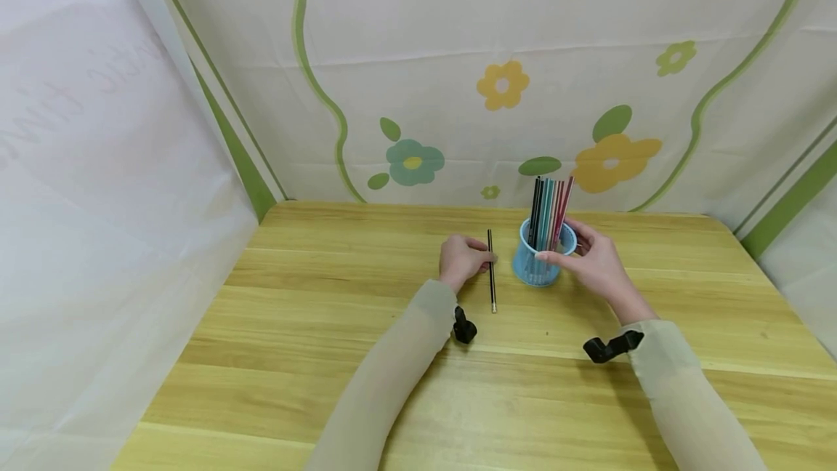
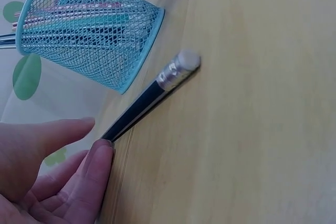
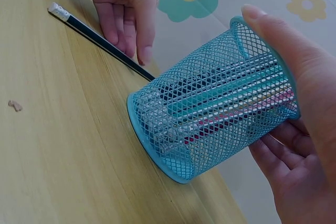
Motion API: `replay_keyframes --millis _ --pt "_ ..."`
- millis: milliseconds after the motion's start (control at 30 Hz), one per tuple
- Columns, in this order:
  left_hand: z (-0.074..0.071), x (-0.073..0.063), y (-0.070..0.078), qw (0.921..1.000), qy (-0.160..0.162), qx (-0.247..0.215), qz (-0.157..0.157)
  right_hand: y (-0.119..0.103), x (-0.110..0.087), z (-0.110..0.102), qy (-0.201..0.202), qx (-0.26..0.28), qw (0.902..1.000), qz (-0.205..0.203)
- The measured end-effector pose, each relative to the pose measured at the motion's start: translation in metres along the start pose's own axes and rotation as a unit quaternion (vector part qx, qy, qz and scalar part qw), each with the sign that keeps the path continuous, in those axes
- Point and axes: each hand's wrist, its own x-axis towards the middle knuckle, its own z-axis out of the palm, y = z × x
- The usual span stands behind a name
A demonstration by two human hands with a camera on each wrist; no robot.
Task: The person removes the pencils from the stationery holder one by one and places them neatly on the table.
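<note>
A black pencil (image 1: 492, 275) with a white eraser end lies on the table to the left of a blue mesh pencil cup (image 1: 532, 267). My left hand (image 1: 461, 260) is at the pencil, its fingertips touching the shaft. In the left wrist view the thumb (image 2: 68, 131) stands apart from those fingers. With my right hand (image 1: 595, 260) I grip the cup near its rim, thumb on the near side and fingers around the far side. Upright in the cup stand several pencils (image 1: 549, 209), black, teal, pale and pink-red. The cup stands on the table.
The wooden table (image 1: 294, 355) ends at a white curtain (image 1: 418, 35) printed with flowers and leaves. Another white curtain (image 1: 118, 238) hangs on the left. A small brown scrap (image 3: 14, 106) lies on the tabletop in the right wrist view.
</note>
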Motion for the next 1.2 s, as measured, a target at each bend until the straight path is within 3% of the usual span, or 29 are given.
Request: replay_keyframes --millis 300,500,633,900,1033,1200 --pt "-0.009 -0.002 -0.001 0.9992 -0.003 -0.035 0.018 -0.001 0.0 0.0 0.0 -0.003 1.0 0.004" --pt "-0.018 -0.002 0.007 0.9979 0.001 -0.057 0.03 -0.001 -0.001 0.0 0.001 -0.002 1.0 0.003" --pt "-0.022 -0.002 0.017 0.9947 -0.006 -0.079 0.065 -0.001 -0.001 0.0 0.001 0.0 1.0 0.001" --pt "-0.017 -0.003 0.037 0.979 -0.029 -0.078 0.186 0.0 0.0 0.0 0.001 -0.005 1.0 -0.004" --pt "-0.011 -0.002 0.047 0.9739 -0.042 -0.081 0.208 0.0 0.0 0.001 0.001 0.001 1.0 -0.009" --pt "-0.001 0.0 0.058 0.9756 -0.059 -0.072 0.199 -0.001 0.0 0.0 -0.001 0.0 1.0 -0.008"
